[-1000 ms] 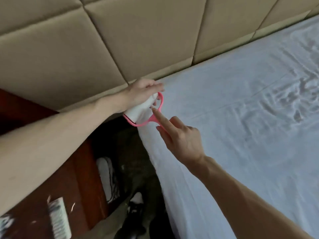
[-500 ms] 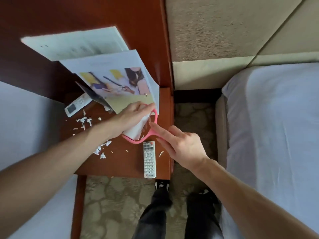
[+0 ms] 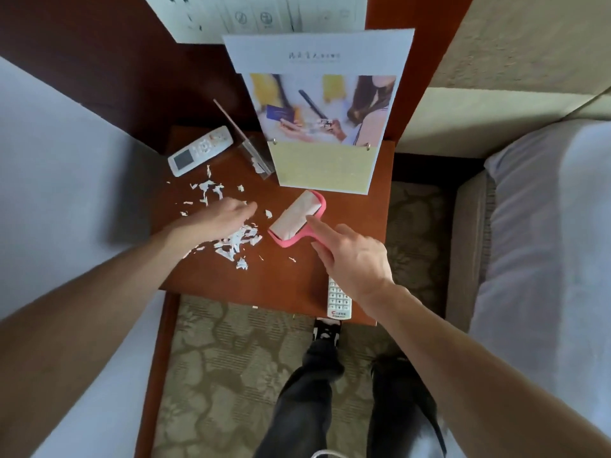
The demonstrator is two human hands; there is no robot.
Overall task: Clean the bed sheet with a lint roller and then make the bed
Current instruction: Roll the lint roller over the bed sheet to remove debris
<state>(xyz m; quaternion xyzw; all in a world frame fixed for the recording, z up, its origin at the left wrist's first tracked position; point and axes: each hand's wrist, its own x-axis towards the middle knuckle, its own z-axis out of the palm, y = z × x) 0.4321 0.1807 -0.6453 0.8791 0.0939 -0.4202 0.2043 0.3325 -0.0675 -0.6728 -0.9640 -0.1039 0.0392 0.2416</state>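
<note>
Bedside counter (image 3: 297, 279) in dark red wood, wedged between two beds, and we're looking straight down on it. Lying there is the lint roller (image 3: 296, 216), pink frame, pale roll resting on the wood just below the propped leaflet stand (image 3: 324, 127), with the white bed sheet (image 3: 545, 226) off to the right, well apart.

Danger here, I'd say: torn paper scraps (image 3: 238, 241) are scattered just beside that sticky roll. One careless drag leftwards and it loads up with paper instead of lint. The keypad remote (image 3: 339, 300) also sits at the counter's front edge under the wrist, so a backward pull could nudge it off.

Now the hands. The right hand (image 3: 350, 256) reaches in from the right, index finger laid forward along the frame, grip curled round the handle. The left hand (image 3: 224, 216) hovers palm-down over the scraps, grip released, fingers loose, carrying nothing.
</note>
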